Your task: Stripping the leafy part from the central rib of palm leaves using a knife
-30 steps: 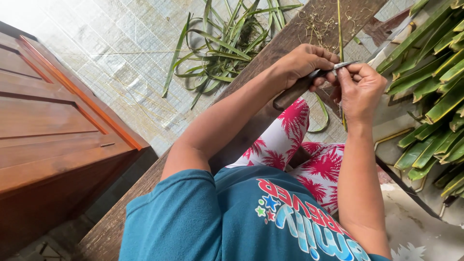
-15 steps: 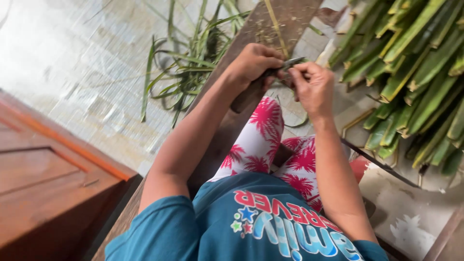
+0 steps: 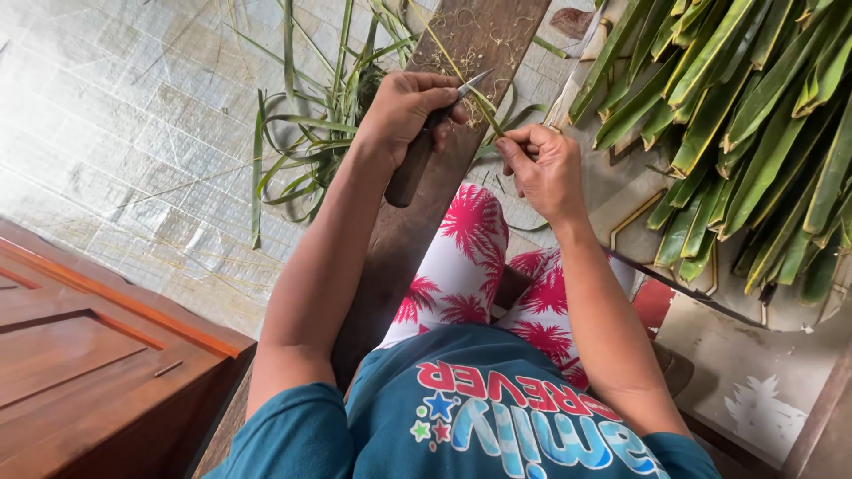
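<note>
left hand (image 3: 404,111) gripping knife (image 3: 424,146), right hand (image 3: 541,168) pinching leaf strip (image 3: 461,75)

leaves (image 3: 728,106) green | trousers (image 3: 461,257) white, pink palm print | shirt (image 3: 497,417) teal | door (image 3: 80,355) red-brown

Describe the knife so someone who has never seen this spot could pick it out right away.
Start at the long dark wooden plank running up the middle, between the pale woven mat and the pile of green leaf stalks. Over its far end, the left hand grips the knife. It is the only metal thing there: a short shiny pointed blade on a brown wooden handle, among thin green strips.
</note>
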